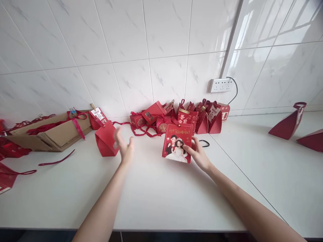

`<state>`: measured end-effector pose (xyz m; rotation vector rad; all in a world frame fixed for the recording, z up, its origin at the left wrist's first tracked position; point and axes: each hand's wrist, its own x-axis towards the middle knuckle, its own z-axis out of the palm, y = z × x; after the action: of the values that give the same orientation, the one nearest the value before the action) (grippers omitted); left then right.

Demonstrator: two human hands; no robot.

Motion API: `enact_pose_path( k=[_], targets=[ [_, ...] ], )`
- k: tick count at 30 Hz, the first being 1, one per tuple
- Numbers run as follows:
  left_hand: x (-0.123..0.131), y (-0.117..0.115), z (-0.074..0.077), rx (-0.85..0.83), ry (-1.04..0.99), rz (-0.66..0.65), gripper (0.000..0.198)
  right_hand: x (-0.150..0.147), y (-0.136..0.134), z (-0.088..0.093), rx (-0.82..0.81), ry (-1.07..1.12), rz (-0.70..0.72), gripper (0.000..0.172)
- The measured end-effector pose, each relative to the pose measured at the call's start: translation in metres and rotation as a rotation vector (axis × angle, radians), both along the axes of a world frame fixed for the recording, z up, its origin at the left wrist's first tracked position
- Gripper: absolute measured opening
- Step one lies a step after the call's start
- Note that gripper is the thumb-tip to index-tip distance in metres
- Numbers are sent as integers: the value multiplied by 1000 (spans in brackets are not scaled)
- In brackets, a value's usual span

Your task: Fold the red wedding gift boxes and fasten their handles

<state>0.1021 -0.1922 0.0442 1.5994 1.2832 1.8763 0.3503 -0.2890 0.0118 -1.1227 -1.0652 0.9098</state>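
My right hand (199, 155) grips the lower right corner of a red card-like gift bag (176, 143) printed with a cartoon bride and groom, holding it up off the white counter (156, 195). My left hand (124, 146) hovers with fingers spread, slightly blurred, holding nothing. It is right beside an open red paper bag (106, 139) that stands on the counter.
A heap of red gift boxes and bags with ribbons (181, 116) lies against the tiled wall. A flat cardboard box (50, 132) with red ribbons sits at the left. Two red pyramid bags (290, 122) stand at the right. A black hair tie (205, 143) and a wall socket (221, 85) are near.
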Motion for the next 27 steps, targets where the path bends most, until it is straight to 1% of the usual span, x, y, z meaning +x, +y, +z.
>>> enact_pose_path(
  k=[1,2,3,4,6,8,10,12,13,15,17,18,20,22,24,27],
  targets=[
    [9,-6,0,-9,-22,-209,39,-5,-3,2,-7,70,107,50],
    [18,-11,0,-53,-41,-380,32,-9,-6,4,-9,115,205,47],
    [25,-16,-1,-105,-53,-505,32,-13,-9,4,-7,131,284,45],
    [31,-20,-3,-149,-59,-581,33,-16,-11,4,4,119,345,44],
    [39,-26,-6,-193,-60,-624,33,-18,-13,2,33,51,417,45],
    [42,-30,-6,-209,-81,-633,30,-17,-12,0,49,-33,432,47],
    [42,-34,-3,-210,-115,-634,27,-12,-11,-1,71,-115,420,50],
    [39,-37,5,-208,-162,-668,26,-9,-11,2,102,-186,402,53],
    [37,-39,9,-210,-189,-714,25,-7,-12,4,116,-207,401,54],
    [30,-41,18,-265,-214,-879,24,-6,-14,10,115,-193,430,55],
    [23,-40,25,-359,-195,-1056,27,-7,-17,15,43,-114,532,51],
    [20,-40,26,-392,-180,-1126,29,-8,-18,16,-31,-71,616,48],
    [17,-37,25,-383,-148,-1234,23,-8,-19,14,-233,-1,807,42],
    [17,-34,21,-331,-101,-1332,15,-8,-18,7,-421,65,950,38],
    [21,-32,17,-337,-56,-1406,20,-7,-15,-2,-514,164,1005,35],
    [25,-33,13,-395,-104,-1441,28,-3,-13,-12,-550,318,1046,31]
  ],
)
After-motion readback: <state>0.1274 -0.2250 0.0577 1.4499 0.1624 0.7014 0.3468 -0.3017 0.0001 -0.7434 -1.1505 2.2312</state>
